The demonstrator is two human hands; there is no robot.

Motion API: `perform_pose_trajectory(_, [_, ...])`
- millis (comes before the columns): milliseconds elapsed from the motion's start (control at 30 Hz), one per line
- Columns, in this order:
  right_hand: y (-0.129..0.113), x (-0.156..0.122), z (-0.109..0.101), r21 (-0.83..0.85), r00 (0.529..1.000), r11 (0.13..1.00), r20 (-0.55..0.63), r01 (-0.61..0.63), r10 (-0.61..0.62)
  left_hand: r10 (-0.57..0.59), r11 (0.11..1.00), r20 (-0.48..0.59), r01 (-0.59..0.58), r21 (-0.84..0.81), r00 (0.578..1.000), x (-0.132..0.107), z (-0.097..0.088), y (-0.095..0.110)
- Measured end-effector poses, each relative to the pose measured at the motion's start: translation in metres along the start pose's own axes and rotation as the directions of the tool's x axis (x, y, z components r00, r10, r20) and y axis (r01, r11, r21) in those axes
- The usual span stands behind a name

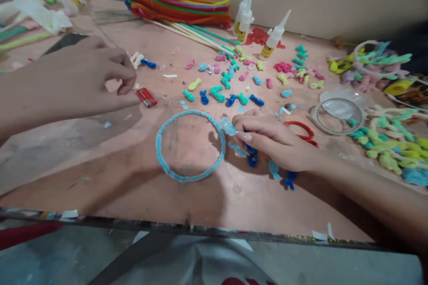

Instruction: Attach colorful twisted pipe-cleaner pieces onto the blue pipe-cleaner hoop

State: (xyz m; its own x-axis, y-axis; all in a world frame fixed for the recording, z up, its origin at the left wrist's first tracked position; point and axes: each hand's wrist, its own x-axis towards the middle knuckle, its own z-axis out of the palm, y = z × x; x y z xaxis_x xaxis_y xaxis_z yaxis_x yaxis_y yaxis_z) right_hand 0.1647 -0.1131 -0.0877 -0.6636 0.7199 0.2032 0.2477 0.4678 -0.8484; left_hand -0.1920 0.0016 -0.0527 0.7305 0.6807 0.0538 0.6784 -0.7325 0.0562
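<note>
Pinkish worktop (110, 173), scuffed and littered with scraps, set against a plain pale wall; its near edge is a metal strip at 6 o'clock.

Light-blue ring (190, 146) lies flat at centre. Right hand (267, 140) comes in from 4 o'clock, fingertips pinched on a pale blue fuzzy piece (228, 127) touching the ring's rim at its 2 o'clock; dark blue pieces (252, 155) sit under the palm. Left hand (83, 80), at 9 o'clock, has fingers curled together just beside a red lighter (146, 97); cannot tell if it grips anything.

Judgement: attaching goes best with the ring kept flat and the piece pressed square on the rim, the free hand steadying the far side.

Small knotted pieces (230, 84) in many colours scatter at 12 to 1 o'clock. Glue bottles (245, 20) and a pipe-cleaner bundle (174, 6) stand by the wall. Red scissors (302, 131) lie behind the right hand, a clear ring (337, 116) at 3 o'clock.
</note>
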Motion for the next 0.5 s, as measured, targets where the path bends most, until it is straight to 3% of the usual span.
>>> perform_pose_trajectory(67, [-0.004,-0.005,0.0,0.008,0.998,0.998,-0.01,-0.066,0.066,-0.067,0.99,-0.034,0.071,0.126,0.997,-0.007,-0.002,0.006])
perform_pose_trajectory(167, [-0.01,-0.01,0.003,0.069,0.971,0.973,-0.085,-0.219,0.224,-0.127,0.989,-0.014,0.127,0.08,0.992,-0.01,-0.008,0.03])
perform_pose_trajectory(333, [-0.026,-0.01,0.007,0.084,0.889,0.903,-0.157,-0.422,0.431,-0.026,0.998,0.033,0.024,0.063,0.999,-0.009,-0.001,0.079])
perform_pose_trajectory(500, [-0.033,-0.012,0.011,0.125,0.864,0.877,-0.157,-0.463,0.479,0.197,0.977,0.01,-0.195,-0.09,0.98,-0.008,0.026,0.107])
